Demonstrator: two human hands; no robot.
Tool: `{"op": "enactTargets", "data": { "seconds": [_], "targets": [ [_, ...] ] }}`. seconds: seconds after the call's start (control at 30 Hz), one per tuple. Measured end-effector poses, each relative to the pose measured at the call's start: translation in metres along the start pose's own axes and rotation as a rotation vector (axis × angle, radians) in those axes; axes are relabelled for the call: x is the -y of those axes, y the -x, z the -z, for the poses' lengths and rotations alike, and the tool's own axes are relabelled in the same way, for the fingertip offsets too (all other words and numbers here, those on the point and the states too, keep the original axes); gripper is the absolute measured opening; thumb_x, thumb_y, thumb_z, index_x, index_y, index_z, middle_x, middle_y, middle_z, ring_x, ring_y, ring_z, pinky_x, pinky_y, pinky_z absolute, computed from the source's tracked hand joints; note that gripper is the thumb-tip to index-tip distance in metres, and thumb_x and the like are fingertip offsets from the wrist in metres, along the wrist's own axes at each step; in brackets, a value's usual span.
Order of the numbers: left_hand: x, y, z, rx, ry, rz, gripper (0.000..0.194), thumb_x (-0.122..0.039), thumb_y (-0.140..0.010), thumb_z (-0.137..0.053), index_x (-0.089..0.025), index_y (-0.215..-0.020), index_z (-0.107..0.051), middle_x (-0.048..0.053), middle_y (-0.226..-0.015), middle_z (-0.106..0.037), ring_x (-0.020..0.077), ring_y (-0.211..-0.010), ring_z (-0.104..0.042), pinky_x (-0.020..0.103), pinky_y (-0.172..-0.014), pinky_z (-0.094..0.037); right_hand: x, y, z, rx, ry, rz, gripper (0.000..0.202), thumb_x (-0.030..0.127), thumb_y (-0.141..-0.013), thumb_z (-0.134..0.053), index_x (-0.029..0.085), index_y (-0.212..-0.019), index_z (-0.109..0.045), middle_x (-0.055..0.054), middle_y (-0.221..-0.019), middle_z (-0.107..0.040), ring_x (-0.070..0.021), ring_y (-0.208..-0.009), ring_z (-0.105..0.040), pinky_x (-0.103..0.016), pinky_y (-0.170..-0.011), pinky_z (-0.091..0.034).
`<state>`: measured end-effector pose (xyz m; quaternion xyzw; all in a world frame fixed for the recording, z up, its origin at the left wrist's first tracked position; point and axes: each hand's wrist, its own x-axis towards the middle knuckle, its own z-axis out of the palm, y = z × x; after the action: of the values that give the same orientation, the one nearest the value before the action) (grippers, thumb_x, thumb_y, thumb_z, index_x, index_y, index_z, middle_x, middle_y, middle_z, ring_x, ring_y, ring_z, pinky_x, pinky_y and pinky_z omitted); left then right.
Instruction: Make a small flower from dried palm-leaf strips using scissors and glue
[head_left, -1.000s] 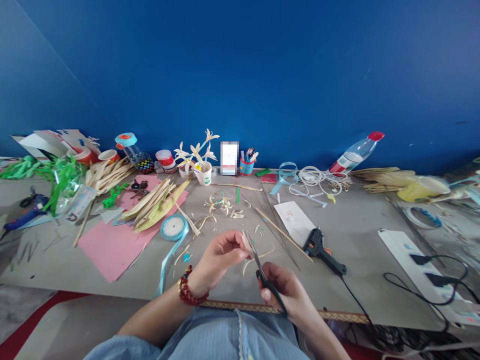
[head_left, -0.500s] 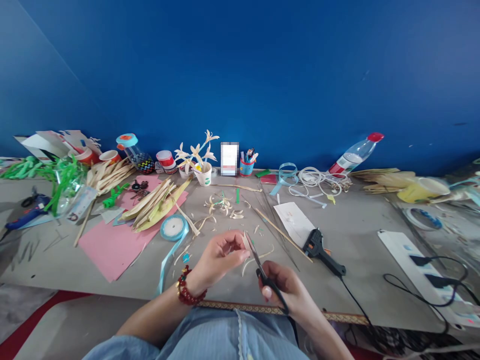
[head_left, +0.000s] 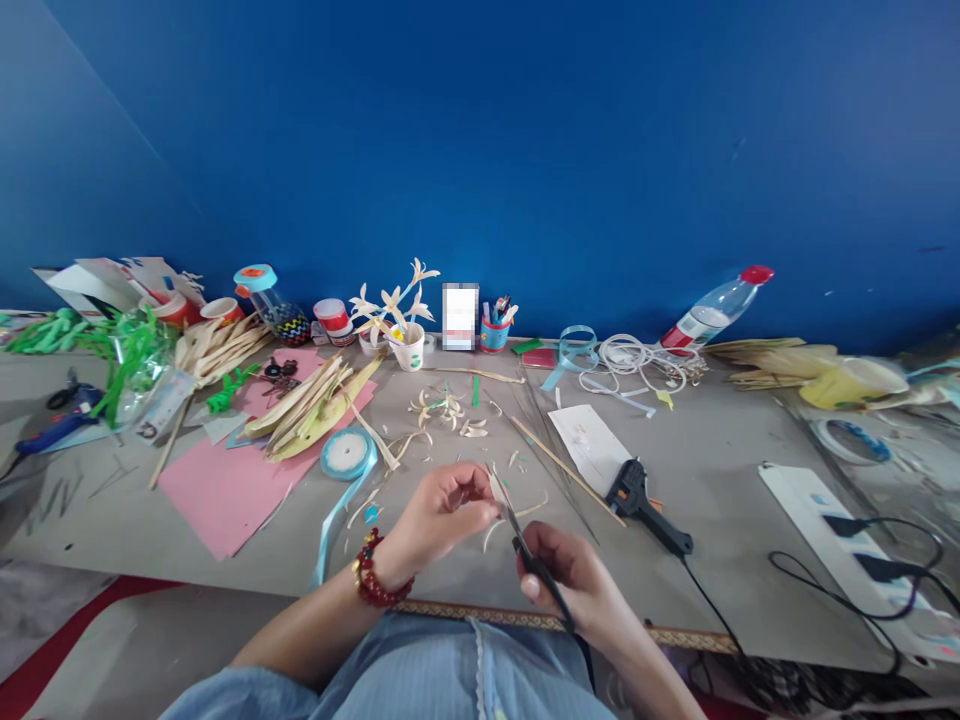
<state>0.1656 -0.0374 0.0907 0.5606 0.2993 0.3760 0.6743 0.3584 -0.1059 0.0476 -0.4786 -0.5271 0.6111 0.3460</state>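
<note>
My left hand [head_left: 454,512], with red beads at the wrist, pinches a small pale piece of dried husk [head_left: 496,487] between thumb and fingers. Black-handled scissors [head_left: 544,572] are in my right hand [head_left: 570,568], their blades pointing up and away along the husk's edge. Both hands hover over the near middle of the grey table [head_left: 442,575]. Beyond them lie pale curled husk petals [head_left: 442,408] and scattered trimmings. A roll of light blue ribbon [head_left: 347,455] rests left of my left hand, its tail trailing toward the front edge.
To the right lie a black glue gun [head_left: 649,510] with its cord, a white card [head_left: 589,445] and a power strip [head_left: 821,540]. Pink paper [head_left: 225,500] and dried husks [head_left: 307,410] cover the left. Husk flowers stand in a paper cup [head_left: 407,350] near the blue wall.
Both hands keep nearly the same place. The scissor blades have shifted slightly against the husk piece, which is turned a little in my left fingers.
</note>
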Motion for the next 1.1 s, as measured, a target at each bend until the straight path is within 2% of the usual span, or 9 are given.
{"op": "enactTargets", "data": {
  "seconds": [0.8,1.1],
  "targets": [
    [0.002,-0.002,0.001,0.020,0.019,0.015,0.014,-0.020,-0.083,-0.064,-0.015,-0.073,-0.056,0.005,-0.082,-0.063,0.0142,-0.075,-0.054,0.027,-0.073,-0.041,-0.010,0.000,0.000,-0.029,-0.026,0.020,0.053,0.064,-0.071,-0.071,0.021,-0.065,-0.039,0.006,-0.058,-0.034,-0.0089,-0.052,-0.028,-0.024,-0.047,-0.019],
    [0.002,0.000,0.003,0.016,0.001,0.015,0.016,-0.021,-0.083,-0.065,-0.015,-0.072,-0.054,0.005,-0.082,-0.064,0.0144,-0.076,-0.054,0.028,-0.072,-0.041,-0.013,0.000,-0.002,-0.005,-0.063,0.020,0.057,0.071,-0.067,-0.070,0.021,-0.066,-0.042,0.006,-0.057,-0.037,-0.0087,-0.050,-0.031,-0.022,-0.044,-0.021]
  ]
}}
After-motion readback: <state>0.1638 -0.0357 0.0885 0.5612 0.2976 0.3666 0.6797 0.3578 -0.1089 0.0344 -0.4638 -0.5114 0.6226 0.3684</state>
